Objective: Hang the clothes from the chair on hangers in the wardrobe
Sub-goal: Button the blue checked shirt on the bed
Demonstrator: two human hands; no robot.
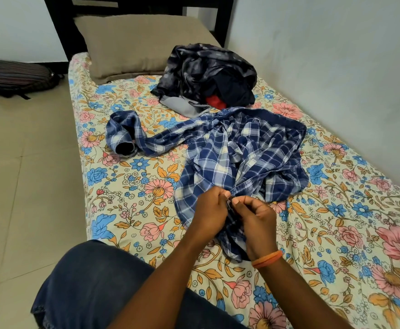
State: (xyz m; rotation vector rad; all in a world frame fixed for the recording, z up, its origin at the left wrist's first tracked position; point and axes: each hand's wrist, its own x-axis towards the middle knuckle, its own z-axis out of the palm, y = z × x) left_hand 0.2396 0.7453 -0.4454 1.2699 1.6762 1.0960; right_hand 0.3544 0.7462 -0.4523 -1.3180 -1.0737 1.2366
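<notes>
A bed point(113, 186) with a flowered sheet fills most of the view, its near end cut off by the frame. A tan pillow point(132, 43) lies at the head, against a dark headboard point(59, 22) only partly in view. A blue checked shirt point(237, 157) lies crumpled across the middle of the bed, one sleeve flung out to the left. Behind it sits a heap of dark clothes point(208, 70); how many pieces it holds is hard to tell, though a bit of red shows. A backpack point(16, 77) lies on the floor at the left. The left hand point(212, 210) and right hand point(257, 218) meet at the shirt's near edge, fingers curled, both pinching the cloth; what lies between them is hidden. An orange band point(266, 258) circles the right wrist.
</notes>
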